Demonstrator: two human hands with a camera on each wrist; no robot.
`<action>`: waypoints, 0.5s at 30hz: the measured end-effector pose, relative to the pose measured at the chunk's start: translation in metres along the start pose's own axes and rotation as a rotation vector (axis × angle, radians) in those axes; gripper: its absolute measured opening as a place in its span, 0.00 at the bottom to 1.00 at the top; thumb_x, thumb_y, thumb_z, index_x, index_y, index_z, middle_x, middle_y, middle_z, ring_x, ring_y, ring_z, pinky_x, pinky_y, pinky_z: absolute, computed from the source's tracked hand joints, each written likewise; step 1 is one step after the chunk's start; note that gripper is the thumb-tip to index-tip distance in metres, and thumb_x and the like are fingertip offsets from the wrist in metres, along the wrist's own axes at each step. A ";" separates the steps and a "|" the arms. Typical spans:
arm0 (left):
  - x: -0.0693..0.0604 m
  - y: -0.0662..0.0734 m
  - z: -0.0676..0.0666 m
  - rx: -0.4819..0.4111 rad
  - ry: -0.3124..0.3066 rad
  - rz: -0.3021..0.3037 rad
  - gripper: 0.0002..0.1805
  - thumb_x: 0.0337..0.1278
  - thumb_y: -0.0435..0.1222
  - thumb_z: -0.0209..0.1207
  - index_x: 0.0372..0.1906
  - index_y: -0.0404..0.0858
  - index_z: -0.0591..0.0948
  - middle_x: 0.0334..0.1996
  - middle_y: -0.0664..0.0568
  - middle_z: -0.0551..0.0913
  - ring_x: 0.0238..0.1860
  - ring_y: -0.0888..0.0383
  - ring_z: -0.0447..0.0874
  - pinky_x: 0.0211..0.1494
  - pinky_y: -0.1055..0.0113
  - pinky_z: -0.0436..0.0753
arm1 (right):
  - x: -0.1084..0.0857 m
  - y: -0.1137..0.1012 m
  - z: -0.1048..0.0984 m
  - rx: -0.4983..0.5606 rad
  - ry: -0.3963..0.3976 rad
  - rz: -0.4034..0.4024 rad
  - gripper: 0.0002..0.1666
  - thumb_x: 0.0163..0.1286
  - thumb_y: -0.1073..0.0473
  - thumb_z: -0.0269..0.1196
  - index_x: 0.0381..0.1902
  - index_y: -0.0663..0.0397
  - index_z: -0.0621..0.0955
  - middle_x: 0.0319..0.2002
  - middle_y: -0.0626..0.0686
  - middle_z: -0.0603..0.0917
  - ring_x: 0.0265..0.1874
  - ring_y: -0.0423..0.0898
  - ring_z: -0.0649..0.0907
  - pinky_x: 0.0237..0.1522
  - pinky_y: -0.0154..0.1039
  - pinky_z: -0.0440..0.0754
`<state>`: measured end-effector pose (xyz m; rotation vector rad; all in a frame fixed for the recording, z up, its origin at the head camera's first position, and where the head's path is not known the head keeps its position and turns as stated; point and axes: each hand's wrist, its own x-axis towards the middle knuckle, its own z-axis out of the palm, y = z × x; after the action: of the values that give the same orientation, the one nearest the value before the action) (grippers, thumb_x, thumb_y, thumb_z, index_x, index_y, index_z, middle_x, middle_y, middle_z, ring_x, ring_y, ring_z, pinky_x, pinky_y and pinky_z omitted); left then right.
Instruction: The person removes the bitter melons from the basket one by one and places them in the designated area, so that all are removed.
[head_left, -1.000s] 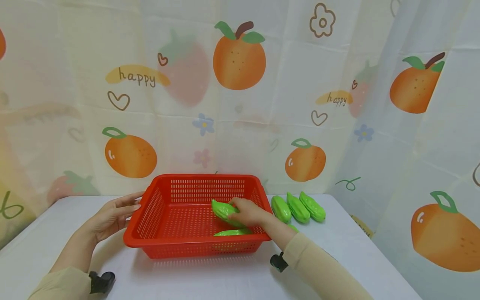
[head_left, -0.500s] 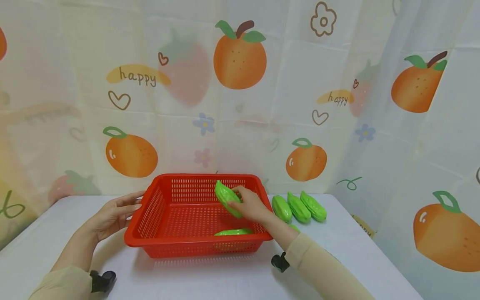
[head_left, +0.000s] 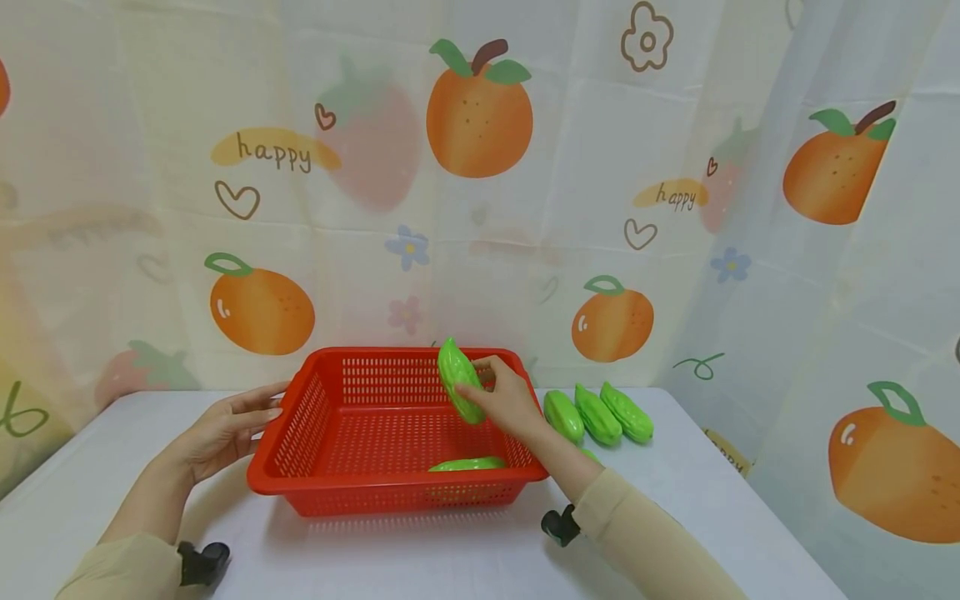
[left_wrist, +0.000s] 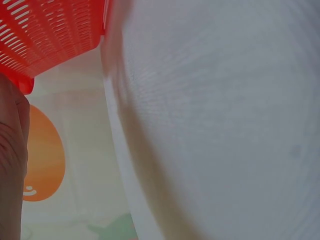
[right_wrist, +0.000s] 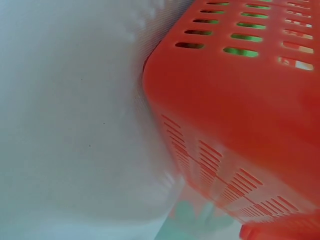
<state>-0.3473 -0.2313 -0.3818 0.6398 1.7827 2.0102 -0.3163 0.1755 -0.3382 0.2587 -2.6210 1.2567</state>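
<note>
In the head view my right hand [head_left: 506,400] holds a bright green bitter melon [head_left: 459,379] between thumb and fingers. The melon is raised over the right side of the red plastic basket [head_left: 360,481], its pointed end up. Another bitter melon [head_left: 467,464] lies inside, partly hidden behind the front rim. My left hand [head_left: 225,433] touches the basket's left rim with its fingers fairly straight. The left wrist view catches only part of that hand [left_wrist: 10,130] beside the basket [left_wrist: 60,30]. In the right wrist view the basket wall [right_wrist: 225,100] fills much of the picture; the right hand is out of sight.
Three more bitter melons [head_left: 597,415] lie in a row on the white table [head_left: 375,562], right of the basket. A bit of another green piece [head_left: 588,454] shows behind the right forearm. A fruit-print curtain [head_left: 480,233] hangs behind the table.
My right hand has lifted the bitter melon from low in the basket up to rim height, and tilted it more upright. The left hand and basket stay put.
</note>
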 end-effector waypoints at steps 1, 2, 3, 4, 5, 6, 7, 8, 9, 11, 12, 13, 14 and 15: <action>0.000 0.000 0.000 0.004 0.004 -0.003 0.22 0.74 0.31 0.45 0.61 0.58 0.77 0.48 0.61 0.85 0.45 0.62 0.88 0.49 0.64 0.88 | 0.000 -0.001 0.000 0.007 0.002 0.000 0.30 0.64 0.43 0.67 0.59 0.49 0.76 0.51 0.55 0.83 0.47 0.49 0.82 0.39 0.37 0.82; 0.000 0.000 0.000 0.007 0.008 -0.006 0.22 0.74 0.31 0.45 0.60 0.59 0.77 0.48 0.61 0.85 0.45 0.62 0.88 0.49 0.64 0.88 | -0.001 -0.001 -0.001 0.014 0.004 0.000 0.30 0.64 0.43 0.67 0.59 0.49 0.76 0.51 0.55 0.83 0.46 0.49 0.82 0.39 0.37 0.82; 0.000 0.000 0.000 0.011 0.013 -0.010 0.22 0.74 0.32 0.45 0.60 0.59 0.78 0.48 0.61 0.85 0.45 0.62 0.88 0.49 0.64 0.88 | -0.001 -0.001 -0.001 0.022 0.003 -0.004 0.30 0.64 0.43 0.67 0.59 0.49 0.76 0.50 0.55 0.83 0.46 0.49 0.82 0.38 0.37 0.82; 0.000 0.000 0.000 0.012 0.015 -0.013 0.22 0.74 0.32 0.46 0.60 0.59 0.77 0.48 0.61 0.85 0.45 0.62 0.88 0.49 0.64 0.88 | -0.002 -0.002 -0.001 0.030 0.002 -0.004 0.30 0.64 0.43 0.67 0.59 0.49 0.75 0.50 0.55 0.83 0.46 0.49 0.82 0.38 0.37 0.82; 0.000 0.000 0.000 0.013 0.017 -0.015 0.22 0.74 0.32 0.46 0.60 0.59 0.78 0.48 0.61 0.85 0.45 0.62 0.88 0.49 0.64 0.88 | -0.002 -0.002 -0.002 0.038 0.001 -0.006 0.30 0.64 0.43 0.67 0.60 0.49 0.75 0.50 0.55 0.83 0.46 0.49 0.82 0.38 0.36 0.82; 0.000 0.000 0.000 0.014 0.018 -0.017 0.22 0.74 0.32 0.46 0.60 0.59 0.77 0.48 0.61 0.85 0.45 0.62 0.88 0.49 0.64 0.88 | -0.002 -0.002 -0.002 0.047 0.002 -0.008 0.30 0.64 0.43 0.67 0.60 0.49 0.75 0.50 0.54 0.82 0.45 0.48 0.82 0.37 0.36 0.82; 0.000 0.000 0.000 0.014 0.020 -0.018 0.22 0.74 0.32 0.46 0.60 0.59 0.78 0.48 0.61 0.85 0.45 0.62 0.88 0.49 0.64 0.88 | -0.002 -0.003 -0.002 0.055 0.001 -0.012 0.30 0.65 0.43 0.67 0.60 0.50 0.75 0.50 0.54 0.82 0.45 0.48 0.82 0.37 0.36 0.82; 0.000 0.000 0.000 0.013 0.021 -0.019 0.22 0.74 0.32 0.46 0.60 0.59 0.78 0.48 0.61 0.85 0.45 0.62 0.88 0.49 0.64 0.88 | -0.003 -0.003 -0.002 0.064 0.001 -0.011 0.30 0.65 0.43 0.67 0.60 0.50 0.75 0.49 0.54 0.82 0.45 0.48 0.82 0.37 0.36 0.82; 0.000 0.000 0.000 0.011 0.021 -0.019 0.22 0.74 0.32 0.46 0.60 0.59 0.78 0.48 0.61 0.85 0.45 0.62 0.88 0.49 0.64 0.88 | -0.003 -0.004 -0.002 0.074 0.000 -0.010 0.30 0.65 0.43 0.67 0.60 0.49 0.75 0.49 0.54 0.82 0.45 0.48 0.82 0.36 0.36 0.82; 0.000 0.000 0.000 0.009 0.019 -0.018 0.22 0.74 0.32 0.46 0.60 0.59 0.77 0.48 0.61 0.85 0.45 0.62 0.88 0.49 0.64 0.88 | -0.004 -0.006 -0.003 0.091 -0.001 -0.013 0.30 0.65 0.44 0.67 0.60 0.49 0.75 0.49 0.54 0.82 0.44 0.47 0.82 0.35 0.35 0.82; 0.001 0.000 -0.001 0.009 0.017 -0.017 0.22 0.74 0.32 0.46 0.61 0.59 0.77 0.48 0.61 0.85 0.45 0.62 0.88 0.49 0.64 0.88 | -0.005 -0.007 -0.004 0.096 0.001 -0.013 0.30 0.65 0.44 0.67 0.60 0.49 0.75 0.49 0.54 0.82 0.43 0.47 0.82 0.35 0.35 0.82; 0.000 0.000 -0.001 0.011 0.017 -0.016 0.22 0.74 0.32 0.45 0.61 0.59 0.77 0.48 0.61 0.85 0.45 0.62 0.88 0.49 0.64 0.88 | -0.005 -0.009 -0.005 0.101 0.002 -0.016 0.30 0.65 0.44 0.67 0.60 0.49 0.75 0.49 0.54 0.82 0.43 0.47 0.82 0.35 0.35 0.82; 0.001 -0.001 -0.002 0.011 0.015 -0.015 0.22 0.74 0.32 0.45 0.61 0.59 0.77 0.49 0.62 0.85 0.46 0.62 0.88 0.49 0.64 0.88 | -0.006 -0.010 -0.006 0.111 0.004 -0.018 0.29 0.64 0.45 0.68 0.60 0.49 0.75 0.49 0.55 0.82 0.42 0.47 0.82 0.35 0.35 0.83; 0.000 -0.001 -0.002 0.011 0.015 -0.015 0.22 0.75 0.32 0.45 0.61 0.59 0.77 0.49 0.62 0.85 0.46 0.62 0.88 0.50 0.64 0.88 | -0.006 -0.011 -0.007 0.120 0.007 -0.022 0.29 0.64 0.46 0.68 0.60 0.50 0.75 0.49 0.55 0.82 0.41 0.47 0.82 0.35 0.35 0.83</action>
<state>-0.3488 -0.2325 -0.3829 0.6153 1.8033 2.0015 -0.3065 0.1747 -0.3268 0.3025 -2.5331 1.4071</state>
